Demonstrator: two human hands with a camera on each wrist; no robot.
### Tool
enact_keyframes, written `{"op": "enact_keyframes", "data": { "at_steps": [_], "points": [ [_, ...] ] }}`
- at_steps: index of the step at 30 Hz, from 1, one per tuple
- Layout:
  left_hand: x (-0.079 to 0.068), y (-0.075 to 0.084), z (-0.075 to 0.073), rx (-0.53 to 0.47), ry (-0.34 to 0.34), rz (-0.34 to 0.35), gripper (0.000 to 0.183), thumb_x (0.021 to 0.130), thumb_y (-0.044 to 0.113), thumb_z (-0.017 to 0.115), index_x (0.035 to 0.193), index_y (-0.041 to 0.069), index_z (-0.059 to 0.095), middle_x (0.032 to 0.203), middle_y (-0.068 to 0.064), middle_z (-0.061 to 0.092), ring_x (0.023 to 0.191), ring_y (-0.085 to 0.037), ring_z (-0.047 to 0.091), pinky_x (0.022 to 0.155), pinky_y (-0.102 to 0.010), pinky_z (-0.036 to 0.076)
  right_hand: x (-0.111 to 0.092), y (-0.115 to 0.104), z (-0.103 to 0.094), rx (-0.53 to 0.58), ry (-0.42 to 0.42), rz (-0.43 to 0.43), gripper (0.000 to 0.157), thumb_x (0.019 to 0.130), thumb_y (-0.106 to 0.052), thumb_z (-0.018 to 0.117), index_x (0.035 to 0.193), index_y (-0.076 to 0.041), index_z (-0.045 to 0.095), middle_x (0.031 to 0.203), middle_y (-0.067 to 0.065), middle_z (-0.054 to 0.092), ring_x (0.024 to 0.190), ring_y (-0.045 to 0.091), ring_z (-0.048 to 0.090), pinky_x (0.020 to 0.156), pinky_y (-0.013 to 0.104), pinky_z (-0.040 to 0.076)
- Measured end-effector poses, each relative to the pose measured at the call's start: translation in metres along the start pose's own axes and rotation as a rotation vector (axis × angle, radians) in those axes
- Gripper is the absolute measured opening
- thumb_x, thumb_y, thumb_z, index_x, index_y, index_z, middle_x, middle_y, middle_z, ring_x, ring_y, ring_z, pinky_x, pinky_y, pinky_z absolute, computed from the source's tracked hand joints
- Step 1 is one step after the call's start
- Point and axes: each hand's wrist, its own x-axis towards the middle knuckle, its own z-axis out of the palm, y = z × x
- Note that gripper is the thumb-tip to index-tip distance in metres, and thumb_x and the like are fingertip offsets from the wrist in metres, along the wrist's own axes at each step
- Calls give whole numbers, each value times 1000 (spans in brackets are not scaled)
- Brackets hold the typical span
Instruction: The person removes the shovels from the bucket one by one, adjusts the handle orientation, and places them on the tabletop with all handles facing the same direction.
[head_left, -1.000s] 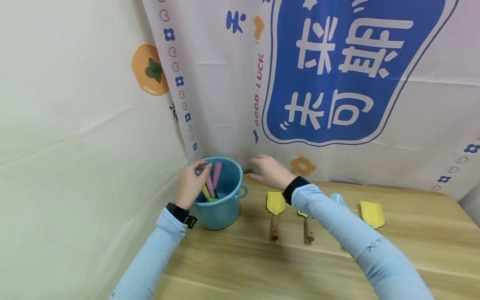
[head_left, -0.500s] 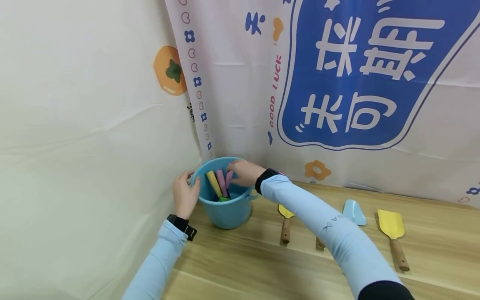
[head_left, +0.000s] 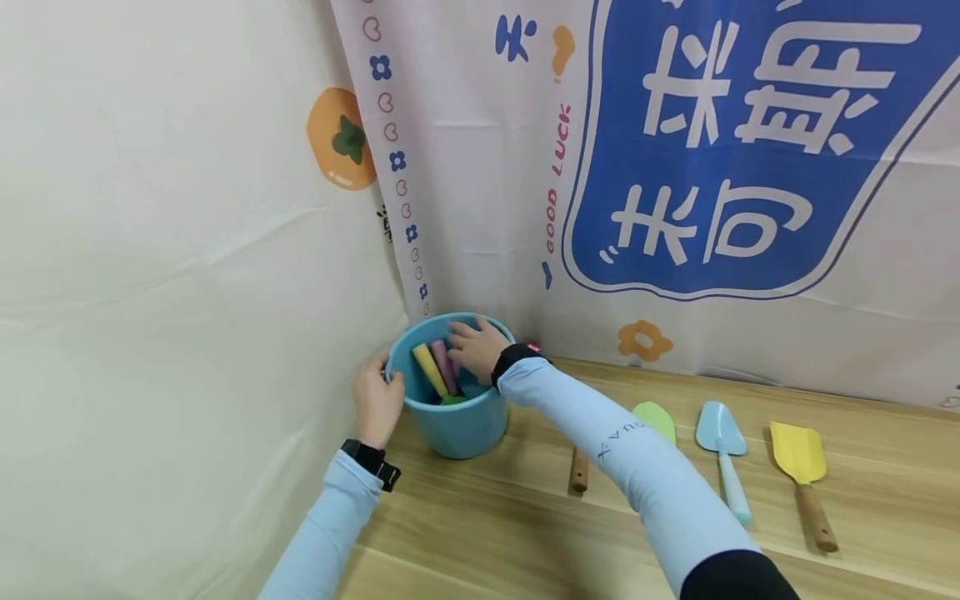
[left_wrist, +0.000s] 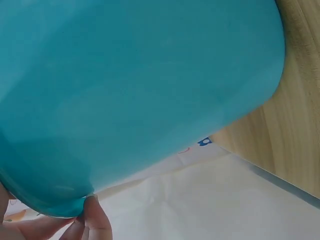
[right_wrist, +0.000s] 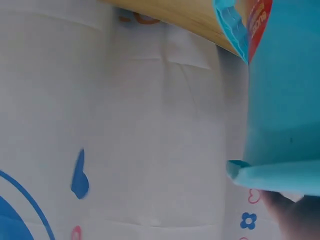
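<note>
Thumb and fingers of the left hand (head_left: 377, 402) are pinching the rim of the blue bucket (head_left: 459, 427) at nine o'clock, taking the bucket as dial centre in the head view. The right hand (head_left: 480, 346) is hanging in its mouth at two o'clock, fingers loosely spread; whether they are touching anything cannot be told. Just beside them, a yellow handle (head_left: 430, 367) and a pink handle (head_left: 442, 363) are sticking up. The right sleeve (head_left: 622, 450) is crossing the wooden table (head_left: 480, 525), covering parts of a wooden handle (head_left: 579, 472) at four o'clock and a green scoop (head_left: 657, 419) near three. Beyond, a blue scoop (head_left: 720, 431) and a yellow scoop (head_left: 798, 452) are lying between three and four. A printed cloth (head_left: 480, 183) is hanging at twelve. The bucket is standing upright, long axis vertical. Both handles inside are leaning toward eleven; the blue and yellow blades are pointing between eleven and twelve, long axes nearly parallel.
</note>
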Motion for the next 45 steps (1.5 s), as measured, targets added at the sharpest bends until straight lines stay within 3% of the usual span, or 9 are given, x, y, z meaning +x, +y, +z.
{"op": "enact_keyframes", "data": {
  "at_steps": [7, 12, 16, 18, 20, 29, 35, 41, 45],
  "points": [
    [-1, 5, 6, -22, 18, -59, 24, 79, -6, 56, 102, -6, 64, 96, -20, 62, 87, -30, 58, 75, -44, 45, -5, -2, -3, -77, -152, 120, 34, 88, -45, 57, 117, -27, 64, 120, -3, 58, 115, 22, 47, 104, 52, 20],
    [-1, 7, 10, -11, 22, -49, 24, 79, -5, 56, 102, -7, 63, 95, -21, 62, 88, -31, 57, 76, -45, 45, -9, -1, -1, -13, -150, 116, 33, 88, -50, 54, 95, -23, 71, 94, -5, 68, 91, 17, 60, 101, 46, 26],
    [-2, 8, 12, -11, -8, -49, 23, 79, -6, 56, 100, -7, 63, 94, -21, 62, 87, -31, 57, 77, -45, 43, -12, 0, -1, 9, -107, 46, 28, 89, -45, 57, 85, -21, 70, 81, -5, 67, 71, 13, 60, 79, 34, 48],
    [-2, 8, 13, -14, -23, -57, 24, 78, -7, 56, 101, -7, 63, 95, -21, 62, 88, -31, 57, 78, -45, 43, -13, 1, -2, -30, -72, 20, 25, 89, -41, 57, 82, -21, 70, 78, -6, 65, 64, 12, 56, 63, 30, 50],
    [-2, 8, 13, -18, -35, -65, 26, 78, -7, 55, 103, -7, 63, 97, -21, 62, 90, -32, 57, 79, -46, 43, -15, 4, -5, -85, -32, 13, 21, 89, -37, 58, 82, -22, 70, 76, -6, 64, 60, 11, 53, 59, 29, 48],
    [2, 4, 8, -1, -19, -78, 24, 80, -7, 55, 103, -7, 63, 96, -21, 63, 86, -32, 58, 76, -46, 45, -44, 21, -45, -169, 77, 81, 14, 80, -16, 61, 67, -20, 60, 63, -7, 51, 55, 10, 44, 53, 29, 46],
    [4, 3, 6, -11, -25, -55, 28, 80, -7, 54, 107, -6, 63, 99, -22, 64, 89, -34, 59, 77, -48, 44, -79, 36, -66, -110, 190, 115, 17, 81, -15, 62, 64, -19, 61, 62, -4, 53, 54, 12, 46, 50, 30, 46],
    [4, 4, 2, -21, -26, -71, 27, 86, 1, 53, 110, -8, 61, 99, -25, 63, 86, -36, 61, 73, -47, 48, -117, 48, -74, 12, 270, 195, 16, 88, -26, 61, 84, -16, 73, 73, 1, 60, 56, 14, 49, 48, 29, 43],
    [0, 13, -4, -34, 12, -52, 31, 90, 6, 53, 115, -13, 55, 107, -30, 57, 94, -40, 57, 80, -49, 46, -146, 48, -75, 47, 367, 257, 21, 89, -27, 60, 79, -11, 69, 68, 2, 54, 51, 15, 45, 42, 28, 38]
  ]
}}
